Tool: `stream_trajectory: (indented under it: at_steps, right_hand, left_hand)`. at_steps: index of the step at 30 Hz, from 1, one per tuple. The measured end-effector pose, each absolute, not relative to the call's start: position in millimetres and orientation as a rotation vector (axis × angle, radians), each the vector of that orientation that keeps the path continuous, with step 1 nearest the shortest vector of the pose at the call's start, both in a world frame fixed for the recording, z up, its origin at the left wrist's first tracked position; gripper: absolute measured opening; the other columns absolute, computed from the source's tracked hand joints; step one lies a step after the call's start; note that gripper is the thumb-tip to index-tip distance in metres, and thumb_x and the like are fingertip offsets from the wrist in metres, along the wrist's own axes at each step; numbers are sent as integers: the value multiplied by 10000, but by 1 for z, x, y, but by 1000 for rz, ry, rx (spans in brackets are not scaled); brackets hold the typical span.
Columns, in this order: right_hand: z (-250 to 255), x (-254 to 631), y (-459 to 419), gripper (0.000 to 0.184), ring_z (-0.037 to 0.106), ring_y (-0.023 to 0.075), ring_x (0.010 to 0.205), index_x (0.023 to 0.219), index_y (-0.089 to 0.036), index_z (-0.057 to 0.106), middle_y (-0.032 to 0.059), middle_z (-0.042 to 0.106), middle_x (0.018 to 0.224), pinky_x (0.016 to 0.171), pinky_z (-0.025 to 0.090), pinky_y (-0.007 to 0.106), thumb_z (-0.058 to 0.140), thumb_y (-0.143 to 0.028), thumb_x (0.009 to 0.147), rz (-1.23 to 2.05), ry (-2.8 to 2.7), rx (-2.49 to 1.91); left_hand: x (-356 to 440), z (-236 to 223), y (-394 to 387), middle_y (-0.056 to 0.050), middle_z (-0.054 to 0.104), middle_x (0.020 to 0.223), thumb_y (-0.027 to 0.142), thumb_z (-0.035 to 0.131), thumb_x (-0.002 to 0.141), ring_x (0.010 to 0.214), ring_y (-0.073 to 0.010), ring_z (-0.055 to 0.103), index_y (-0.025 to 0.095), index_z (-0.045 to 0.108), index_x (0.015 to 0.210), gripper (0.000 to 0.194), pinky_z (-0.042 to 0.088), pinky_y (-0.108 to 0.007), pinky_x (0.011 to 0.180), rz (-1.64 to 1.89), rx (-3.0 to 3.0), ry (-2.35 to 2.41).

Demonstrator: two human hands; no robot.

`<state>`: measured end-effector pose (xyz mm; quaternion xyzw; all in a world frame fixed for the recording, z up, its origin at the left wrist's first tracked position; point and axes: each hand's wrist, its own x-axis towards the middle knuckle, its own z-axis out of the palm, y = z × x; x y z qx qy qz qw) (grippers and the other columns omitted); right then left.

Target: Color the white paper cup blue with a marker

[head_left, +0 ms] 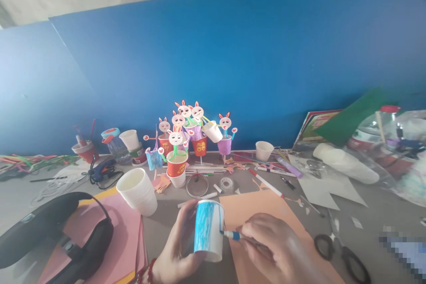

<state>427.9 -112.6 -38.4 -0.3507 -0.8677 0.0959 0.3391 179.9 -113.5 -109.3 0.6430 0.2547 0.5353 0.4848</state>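
Note:
My left hand [176,248] is wrapped round a white paper cup [209,230], holding it upside down above the table; part of the cup's side is coloured blue. My right hand [279,248] pinches a blue marker [233,234] whose tip touches the cup's right side. Under both hands lies an orange paper sheet [256,208]. A red bead bracelet sits on my left wrist.
A stack of white cups [138,191] leans on pink paper at left, beside black headphones [63,230]. Several bunny cup figures [186,142] stand at the back by the blue wall. Black scissors [342,253], markers [266,183], a tape roll [226,183], a glue gun [101,171] and plastic bottles [376,142] lie around.

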Motion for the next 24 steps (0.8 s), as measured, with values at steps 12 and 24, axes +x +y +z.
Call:
stream_trajectory:
  at_steps: [12,24]
  right_hand:
    - [-35,429,-119,214,581,144,605,770,-239,645,-19,631,616,684,503,256,509,-130,893,506,-2417,-774]
    - [-45,434,-108,271,618,146,521,884,-226,685,14,680,626,494,473,217,455,-294,1010,278,-2088,-1000]
  left_hand:
    - [178,-103,-115,-85,438,1403,539,652,867,1311,-348,446,385,357,1443,665,379,-473,1083,1300,1599,704]
    - [177,-117,-118,-133,447,1465,496,652,885,1338,-362,454,357,297,1500,723,369,-486,1089,1215,1607,533]
